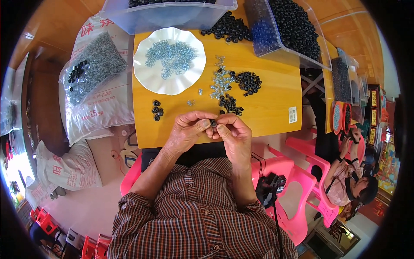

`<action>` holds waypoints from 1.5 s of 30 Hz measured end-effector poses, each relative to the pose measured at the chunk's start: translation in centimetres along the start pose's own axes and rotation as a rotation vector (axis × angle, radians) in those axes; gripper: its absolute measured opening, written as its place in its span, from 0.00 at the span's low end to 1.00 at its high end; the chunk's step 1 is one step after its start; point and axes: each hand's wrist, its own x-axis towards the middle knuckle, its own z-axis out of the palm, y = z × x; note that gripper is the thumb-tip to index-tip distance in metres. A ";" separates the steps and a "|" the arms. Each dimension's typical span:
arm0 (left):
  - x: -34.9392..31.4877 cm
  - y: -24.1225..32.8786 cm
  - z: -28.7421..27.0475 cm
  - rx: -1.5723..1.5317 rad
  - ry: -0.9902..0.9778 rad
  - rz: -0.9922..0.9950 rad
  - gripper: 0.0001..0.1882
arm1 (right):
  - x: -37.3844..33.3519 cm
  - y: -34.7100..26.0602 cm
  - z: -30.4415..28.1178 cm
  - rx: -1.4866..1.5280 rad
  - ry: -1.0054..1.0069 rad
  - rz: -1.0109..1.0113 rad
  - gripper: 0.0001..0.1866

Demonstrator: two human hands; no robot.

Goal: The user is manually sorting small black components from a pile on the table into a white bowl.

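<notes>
Over the near edge of the yellow table, my left hand [187, 131] and my right hand [236, 137] meet fingertip to fingertip. A small round black part with a hole [213, 122] is pinched between them. Whether a small clear piece is also in the fingers, I cannot make out. Just beyond my hands lie a pile of black round parts [230, 105] and a larger one [249, 83]. Loose small clear pieces [221, 83] are scattered beside these. A few black parts [157, 111] sit left of my hands. Farther back, a white scalloped plate [142, 80] holds many clear pieces.
Clear plastic bins [284, 49] of black parts stand at the table's far side, with more black parts [228, 28] between them. At left, a bag of clear pieces [97, 64] rests on white sacks [99, 116]. At right, a person [345, 185] works among pink chairs [297, 185].
</notes>
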 end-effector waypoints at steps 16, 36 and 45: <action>-3.0 4.2 0.7 1.669 0.430 0.780 0.13 | -0.1 0.8 1.1 -0.712 -0.065 -0.199 0.05; -3.5 4.2 -0.5 1.930 0.645 0.565 0.13 | -1.8 0.7 -1.4 -0.849 0.056 -0.337 0.07; -3.5 4.0 -0.5 1.930 0.668 0.602 0.14 | -0.1 0.1 -4.2 -0.885 0.341 -0.379 0.07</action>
